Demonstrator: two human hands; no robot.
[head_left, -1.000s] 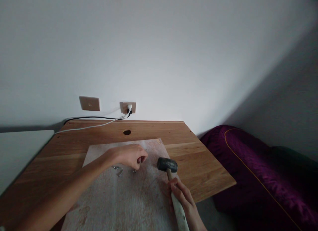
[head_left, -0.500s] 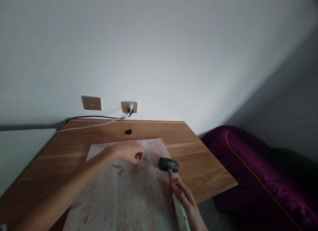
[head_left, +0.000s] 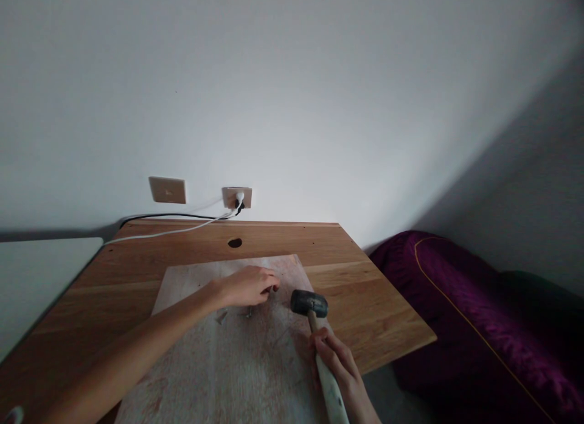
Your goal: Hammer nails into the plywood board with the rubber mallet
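Note:
My right hand [head_left: 336,363] is wrapped round the pale handle of a black-headed mallet [head_left: 309,303], whose head hovers low over a worn whitish board [head_left: 228,363]. My left hand [head_left: 249,287] reaches over the board's far part with its fingertips pinched together at a small dark thing just left of the mallet head; what it pinches is too small to name. A few small metal nails or screws [head_left: 222,316] lie loose on the board just under that hand.
The board lies on a wooden desk [head_left: 365,308] against a white wall, with a cable hole [head_left: 234,243]. Black and white cables [head_left: 182,220] run to a wall socket [head_left: 236,197]. A purple cushion or bedding [head_left: 460,314] sits to the right.
My left hand has shifted right, toward the mallet head, and lowered its pinched fingertips to the board. The mallet and my right hand have stayed nearly still.

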